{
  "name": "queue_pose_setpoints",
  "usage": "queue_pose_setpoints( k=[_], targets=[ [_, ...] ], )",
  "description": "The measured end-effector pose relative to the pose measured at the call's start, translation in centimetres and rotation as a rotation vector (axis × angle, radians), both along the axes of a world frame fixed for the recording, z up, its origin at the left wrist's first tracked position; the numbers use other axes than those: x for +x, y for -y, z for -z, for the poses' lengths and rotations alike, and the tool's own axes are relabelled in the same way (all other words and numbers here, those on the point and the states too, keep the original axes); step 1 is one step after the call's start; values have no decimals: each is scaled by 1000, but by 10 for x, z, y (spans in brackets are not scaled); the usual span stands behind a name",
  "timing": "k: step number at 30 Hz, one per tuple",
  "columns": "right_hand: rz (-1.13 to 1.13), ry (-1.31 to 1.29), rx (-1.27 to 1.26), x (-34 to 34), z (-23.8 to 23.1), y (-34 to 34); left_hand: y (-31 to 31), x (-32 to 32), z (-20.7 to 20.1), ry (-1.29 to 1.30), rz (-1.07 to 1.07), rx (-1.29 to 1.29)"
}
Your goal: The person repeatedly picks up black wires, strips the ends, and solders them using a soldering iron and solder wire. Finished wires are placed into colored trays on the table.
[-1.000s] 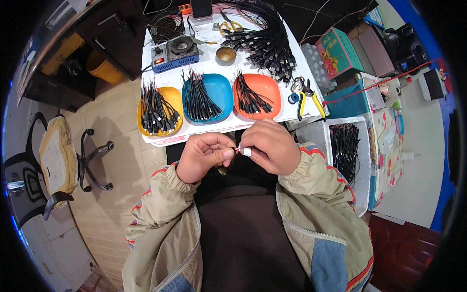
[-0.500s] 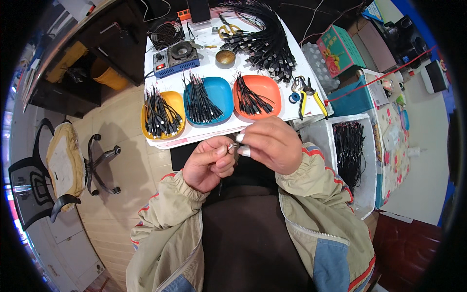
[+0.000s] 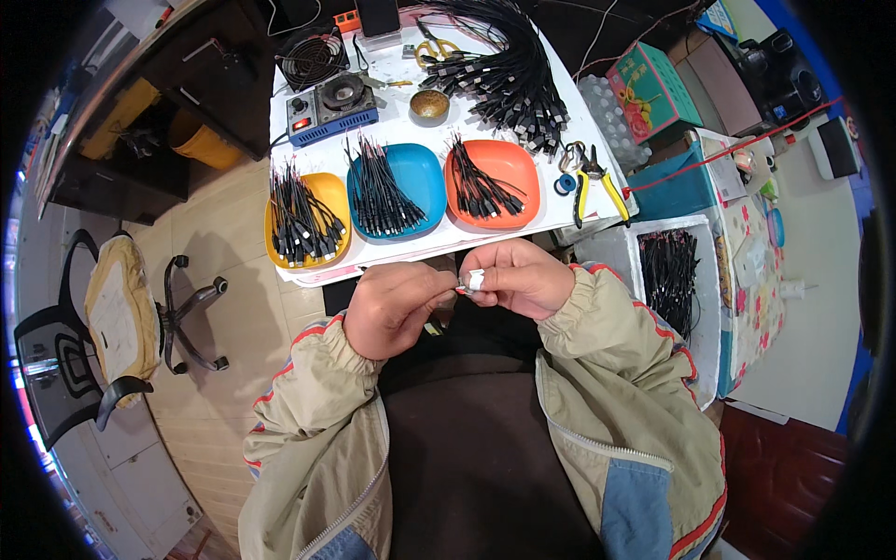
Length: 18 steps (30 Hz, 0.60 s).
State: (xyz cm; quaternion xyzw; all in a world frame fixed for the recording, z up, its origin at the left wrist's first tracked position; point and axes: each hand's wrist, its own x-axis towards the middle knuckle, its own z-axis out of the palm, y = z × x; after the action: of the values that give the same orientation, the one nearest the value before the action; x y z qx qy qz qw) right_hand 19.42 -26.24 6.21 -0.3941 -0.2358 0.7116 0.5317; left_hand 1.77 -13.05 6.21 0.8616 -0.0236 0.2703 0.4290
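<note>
The person's left hand (image 3: 399,306) and right hand (image 3: 525,280) meet in front of the worktop's (image 3: 399,133) near edge, above the lap, with their fingertips close together. Between them sits a small work piece, apparently wire ends (image 3: 461,288); how they lie is too small to tell. The left thumb and forefinger seem to grip them from the left. The right thumb and fingers pinch from the other side, with a white wrap (image 3: 476,280) at one tip.

Done well, this probably calls for a steady left pinch close to the ends, so the right fingertips do the fine work without bending the strands. Resting the wrists might also help.

Along the near edge, the yellow tray (image 3: 330,189) by the left corner, blue tray (image 3: 426,175) and orange tray (image 3: 515,173) hold black cables (image 3: 385,196). Pliers (image 3: 591,172) lie toward the near right corner.
</note>
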Motion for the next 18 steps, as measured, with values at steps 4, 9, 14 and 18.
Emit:
queue_pose_setpoints(
  k=[4, 9, 14, 18],
  targets=[
    [88, 367, 191, 1, -8, 2, 6, -7, 3, -115, 11, -658],
    [249, 1242, 687, 1, -24, 1, 10, -7, 13, -77, 163, -1385],
    [290, 1346, 835, -8, -25, -1, 17, -5, 14, -83, 243, -1498],
    [84, 319, 85, -16, -23, 9, 17, -13, 7, -133, 1, -602]
  ],
)
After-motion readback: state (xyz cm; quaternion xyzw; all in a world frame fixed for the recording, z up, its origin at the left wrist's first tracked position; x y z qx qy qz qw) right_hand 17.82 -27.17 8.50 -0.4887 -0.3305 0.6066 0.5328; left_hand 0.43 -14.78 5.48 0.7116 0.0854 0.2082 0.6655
